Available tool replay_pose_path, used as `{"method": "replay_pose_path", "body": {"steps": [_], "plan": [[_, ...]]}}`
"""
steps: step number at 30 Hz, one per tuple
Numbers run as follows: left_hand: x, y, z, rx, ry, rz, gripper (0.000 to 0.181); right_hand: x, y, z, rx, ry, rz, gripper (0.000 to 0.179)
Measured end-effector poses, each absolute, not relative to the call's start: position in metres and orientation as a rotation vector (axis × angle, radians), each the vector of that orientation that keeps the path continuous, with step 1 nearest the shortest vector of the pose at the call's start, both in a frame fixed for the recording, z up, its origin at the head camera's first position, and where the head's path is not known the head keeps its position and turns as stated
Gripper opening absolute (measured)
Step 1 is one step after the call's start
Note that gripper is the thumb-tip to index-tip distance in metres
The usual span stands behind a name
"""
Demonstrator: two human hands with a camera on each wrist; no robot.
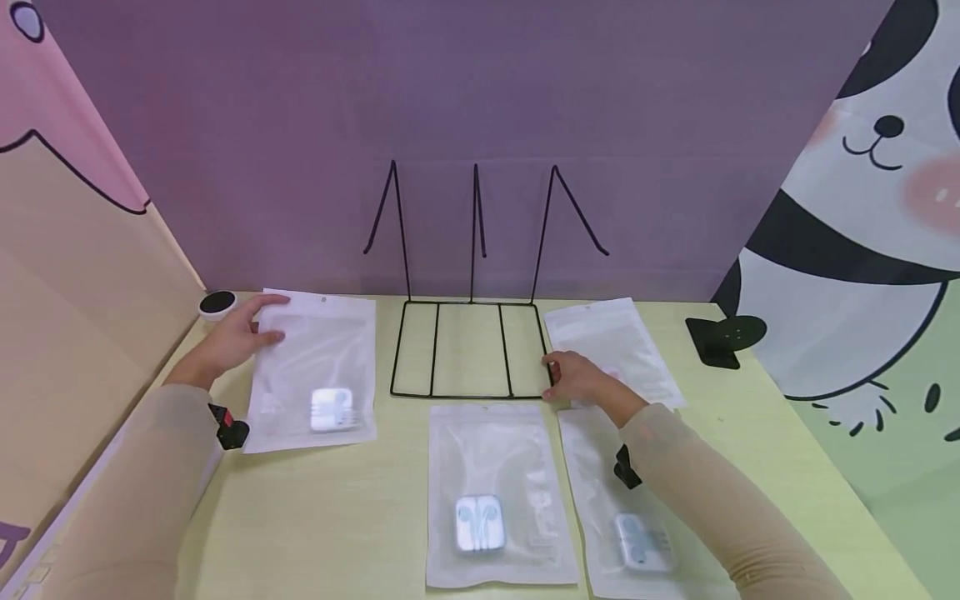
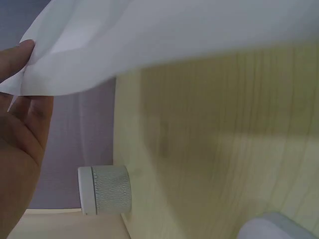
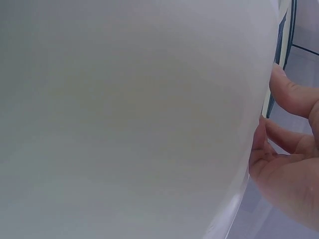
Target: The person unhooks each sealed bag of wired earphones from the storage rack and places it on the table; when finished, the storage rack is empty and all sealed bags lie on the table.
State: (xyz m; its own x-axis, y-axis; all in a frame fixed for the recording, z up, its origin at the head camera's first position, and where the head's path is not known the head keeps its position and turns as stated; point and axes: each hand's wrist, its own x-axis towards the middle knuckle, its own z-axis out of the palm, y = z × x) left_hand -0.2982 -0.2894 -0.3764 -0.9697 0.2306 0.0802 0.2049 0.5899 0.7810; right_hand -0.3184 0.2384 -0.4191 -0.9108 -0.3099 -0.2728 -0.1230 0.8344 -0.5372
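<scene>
My left hand (image 1: 234, 337) pinches the upper left edge of a white pouch (image 1: 300, 350) between thumb and fingers. In the left wrist view that pouch (image 2: 99, 55) is lifted off the table on this side. A boxed set of white earphones (image 1: 332, 409) shows through its front. A black wire rack (image 1: 471, 396) with three upright hooks stands in the middle. My right hand (image 1: 581, 379) grips the rack's right side near its front corner. The right wrist view shows the right hand (image 3: 289, 164) partly hidden behind the edge of a nearer pouch (image 3: 139, 109).
A second earphone pouch (image 1: 495, 442) lies before the rack. Two more pouches, one at the front right (image 1: 592, 467) and one behind it (image 1: 607, 325), lie under my right arm. A black stand (image 1: 716, 342) sits far right, a white cylinder (image 1: 217, 305) far left. A purple wall (image 1: 285, 150) closes the back.
</scene>
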Motion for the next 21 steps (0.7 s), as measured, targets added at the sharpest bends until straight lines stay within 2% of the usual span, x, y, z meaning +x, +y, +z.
{"method": "replay_pose_path", "body": {"steps": [10,21], "plan": [[-0.32,-0.29,-0.399,0.399,2.667,1.253,0.06,-0.318,0.24,-0.423,-0.337,2.664,-0.744,0.065],[-0.325,-0.288,-0.414,0.219,2.722,1.103,0.063,-0.314,0.239,-0.418,-0.338,2.672,-0.727,0.065]]}}
